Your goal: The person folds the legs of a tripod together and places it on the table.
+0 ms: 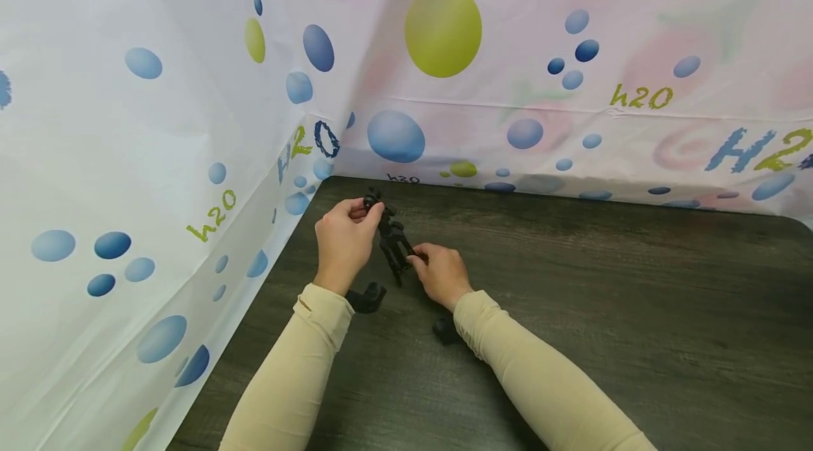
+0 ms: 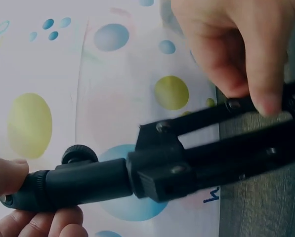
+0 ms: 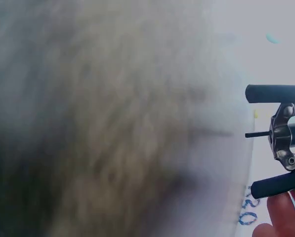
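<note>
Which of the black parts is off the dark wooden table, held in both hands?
The small black tripod: left hand grips its head, right hand its legs. Two other black pieces lie on the table.

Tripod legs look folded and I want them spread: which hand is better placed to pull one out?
Probably the right hand: its fingers already rest on a leg of the tripod. The left hand grips the head end, steadying it.

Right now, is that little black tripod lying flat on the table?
No, both hands, left hand and right hand, hold the mini tripod up above the dark table.
</note>
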`<state>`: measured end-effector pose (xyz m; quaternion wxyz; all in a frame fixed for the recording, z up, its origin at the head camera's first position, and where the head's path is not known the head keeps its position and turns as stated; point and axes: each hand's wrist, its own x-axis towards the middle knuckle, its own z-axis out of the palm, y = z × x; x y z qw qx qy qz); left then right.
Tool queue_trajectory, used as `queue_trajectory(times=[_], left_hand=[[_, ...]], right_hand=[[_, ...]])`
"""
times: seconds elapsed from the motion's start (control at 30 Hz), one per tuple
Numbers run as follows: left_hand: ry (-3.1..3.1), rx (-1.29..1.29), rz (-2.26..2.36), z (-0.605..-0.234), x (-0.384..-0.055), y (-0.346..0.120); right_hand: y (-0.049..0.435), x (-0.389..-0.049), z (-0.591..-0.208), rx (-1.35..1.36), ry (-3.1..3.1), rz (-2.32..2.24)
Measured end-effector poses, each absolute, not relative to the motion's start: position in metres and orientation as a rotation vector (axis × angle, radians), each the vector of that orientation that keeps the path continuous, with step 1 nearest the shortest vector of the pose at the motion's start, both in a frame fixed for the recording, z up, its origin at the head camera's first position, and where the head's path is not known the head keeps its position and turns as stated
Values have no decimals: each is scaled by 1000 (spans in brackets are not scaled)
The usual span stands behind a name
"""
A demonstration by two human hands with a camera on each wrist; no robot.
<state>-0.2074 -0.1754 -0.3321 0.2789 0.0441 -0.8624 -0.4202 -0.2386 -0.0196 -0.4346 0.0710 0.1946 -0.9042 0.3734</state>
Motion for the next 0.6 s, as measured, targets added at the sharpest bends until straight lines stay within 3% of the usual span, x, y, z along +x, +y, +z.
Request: queue_trajectory(times=[0.6], left_hand=[[-2309,304,-1184,-342,-213,-195]], right_hand=[[5,-239,-425,660,-2726,1054]])
